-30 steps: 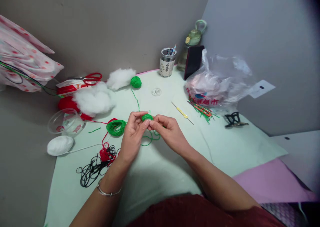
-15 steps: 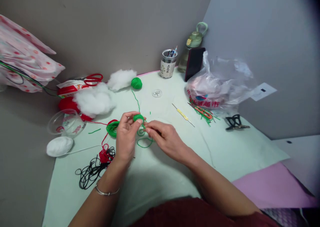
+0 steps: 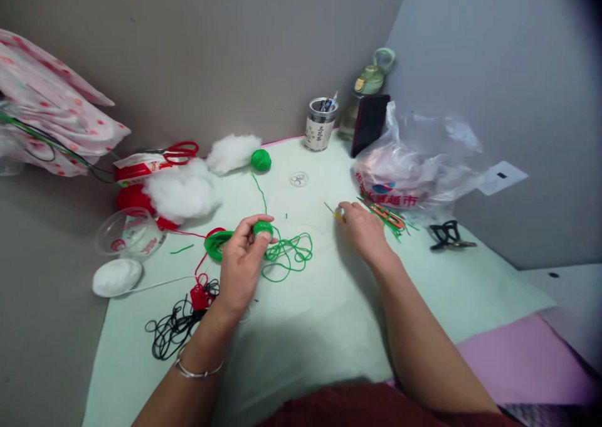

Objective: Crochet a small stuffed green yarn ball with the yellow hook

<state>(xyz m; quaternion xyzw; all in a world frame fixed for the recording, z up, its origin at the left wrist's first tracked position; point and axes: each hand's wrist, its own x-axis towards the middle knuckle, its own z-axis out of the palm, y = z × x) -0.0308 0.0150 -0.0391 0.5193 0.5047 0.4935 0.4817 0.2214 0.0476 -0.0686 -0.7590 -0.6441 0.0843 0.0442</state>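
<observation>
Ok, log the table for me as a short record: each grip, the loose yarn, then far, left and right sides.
Left grip: holding the small green piece
Right grip: fingers at the yellow-handled tool; how firm is unclear
Loose yarn: green loops on the table between the hands
Far side: green yarn ball near white stuffing; canister holding pens
Left side: black cord tangle, white yarn ball, red-handled scissors
Right side: plastic bag, black clip

hook [image 3: 338, 214] 1 | stuffing clumps [image 3: 181, 192] 2 | bottle [image 3: 369, 81] 1 | phone [image 3: 370, 125] 1 | pen cup [image 3: 316, 136] 1
</observation>
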